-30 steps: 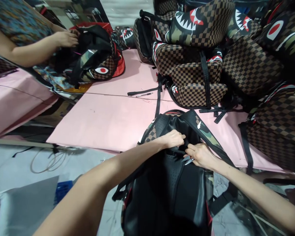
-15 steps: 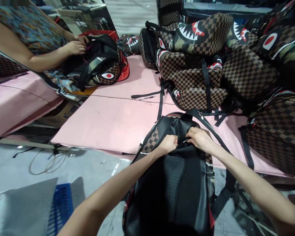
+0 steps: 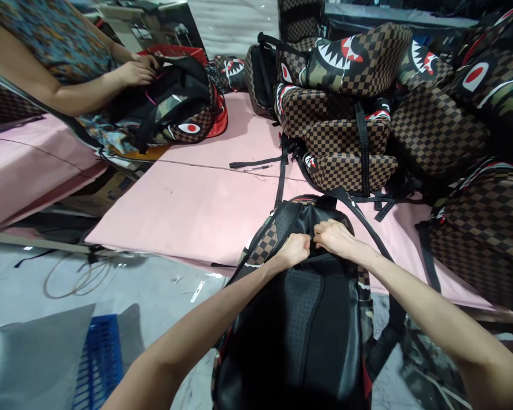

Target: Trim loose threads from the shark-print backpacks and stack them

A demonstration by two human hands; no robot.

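Observation:
A black backpack [image 3: 308, 319] with a perforated back panel and camouflage sides lies in front of me, its top resting on the edge of the pink table [image 3: 188, 210]. My left hand [image 3: 296, 249] is closed in a fist at the seam near the top of the back panel. My right hand [image 3: 334, 238] is closed right beside it, fingers pinched on the same spot. The two hands touch. What the right fingers pinch is hidden; the small metal tool seen earlier does not show.
Several brown checkered shark-mouth backpacks [image 3: 346, 119] are piled at the back and right of the table. Another person's hands [image 3: 139, 71] work on a backpack [image 3: 175, 105] at the far left. A pen [image 3: 256, 168] and loose straps lie mid-table. A blue crate [image 3: 96, 361] stands on the floor.
Both hands moved up the back panel toward the top and came together. The small metal tool visible in my right hand a second ago is now hidden.

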